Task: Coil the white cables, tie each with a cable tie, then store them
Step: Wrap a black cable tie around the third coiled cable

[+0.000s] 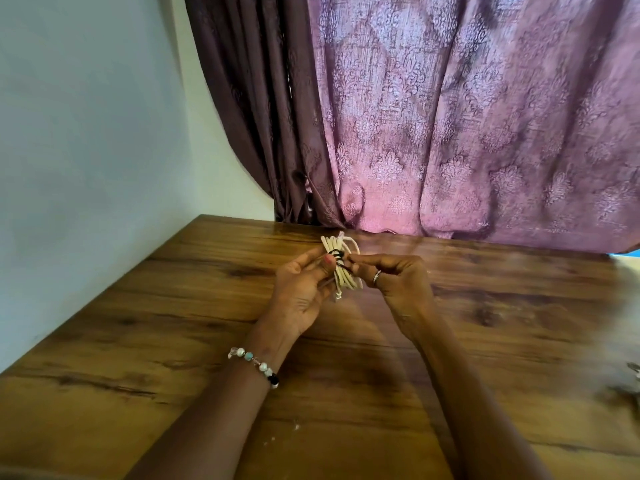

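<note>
A coiled white cable (337, 245) is held upright above the wooden table (173, 306), folded into a narrow bundle. A black cable tie (337, 254) is wrapped around its middle. My left hand (301, 292) grips the bundle from the left, thumb pressed on the coil beside the tie. My right hand (394, 282), a ring on one finger, pinches the end of the black tie on the right side of the bundle. The lower cable ends (338, 295) stick out between my palms.
A purple patterned curtain (467, 116) hangs behind the table's far edge, and a pale wall (86, 133) runs along the left. Blurred small objects (633, 370) lie at the table's right edge. A blue-white corner (628, 256) shows at far right.
</note>
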A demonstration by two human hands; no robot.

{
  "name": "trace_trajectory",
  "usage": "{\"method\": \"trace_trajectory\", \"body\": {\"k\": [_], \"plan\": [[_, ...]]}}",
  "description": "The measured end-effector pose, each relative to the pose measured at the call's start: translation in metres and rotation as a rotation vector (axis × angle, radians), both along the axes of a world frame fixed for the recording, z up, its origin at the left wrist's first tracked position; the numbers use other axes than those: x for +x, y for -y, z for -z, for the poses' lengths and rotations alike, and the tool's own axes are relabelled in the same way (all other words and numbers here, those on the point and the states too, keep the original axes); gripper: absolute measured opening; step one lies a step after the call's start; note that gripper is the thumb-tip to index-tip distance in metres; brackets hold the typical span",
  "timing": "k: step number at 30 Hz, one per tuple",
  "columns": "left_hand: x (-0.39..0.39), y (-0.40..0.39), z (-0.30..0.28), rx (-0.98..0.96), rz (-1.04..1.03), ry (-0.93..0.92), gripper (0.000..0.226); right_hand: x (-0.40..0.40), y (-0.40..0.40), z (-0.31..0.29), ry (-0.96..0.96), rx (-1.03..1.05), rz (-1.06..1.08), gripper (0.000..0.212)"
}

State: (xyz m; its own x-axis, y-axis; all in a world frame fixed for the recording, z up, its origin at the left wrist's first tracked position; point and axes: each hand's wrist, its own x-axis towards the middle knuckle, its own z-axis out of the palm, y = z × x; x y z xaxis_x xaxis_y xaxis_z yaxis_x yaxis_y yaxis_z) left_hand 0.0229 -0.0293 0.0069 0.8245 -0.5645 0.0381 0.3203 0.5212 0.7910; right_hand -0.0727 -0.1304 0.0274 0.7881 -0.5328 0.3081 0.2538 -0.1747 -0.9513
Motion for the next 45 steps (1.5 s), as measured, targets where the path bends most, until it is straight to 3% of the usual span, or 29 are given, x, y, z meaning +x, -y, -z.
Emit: {"method": "trace_trajectory", "body": {"k": [8, 25, 42, 45], "plan": [[0.004, -0.002, 0.003, 0.059, 0.023, 0.031, 0.023, 0.001, 0.007, 0.000, -0.061, -0.164, -0.034, 0.025], [0.008, -0.004, 0.006, 0.130, 0.055, 0.089, 0.037, 0.006, 0.012, 0.007, -0.105, -0.124, -0.037, 0.018], [0.003, -0.005, 0.006, 0.184, 0.061, 0.160, 0.028, 0.005, 0.009, 0.004, -0.091, -0.144, 0.023, 0.013], [0.002, -0.005, 0.006, 0.183, 0.063, 0.169, 0.026, 0.004, 0.010, 0.003, -0.093, -0.130, 0.016, 0.024]]}}
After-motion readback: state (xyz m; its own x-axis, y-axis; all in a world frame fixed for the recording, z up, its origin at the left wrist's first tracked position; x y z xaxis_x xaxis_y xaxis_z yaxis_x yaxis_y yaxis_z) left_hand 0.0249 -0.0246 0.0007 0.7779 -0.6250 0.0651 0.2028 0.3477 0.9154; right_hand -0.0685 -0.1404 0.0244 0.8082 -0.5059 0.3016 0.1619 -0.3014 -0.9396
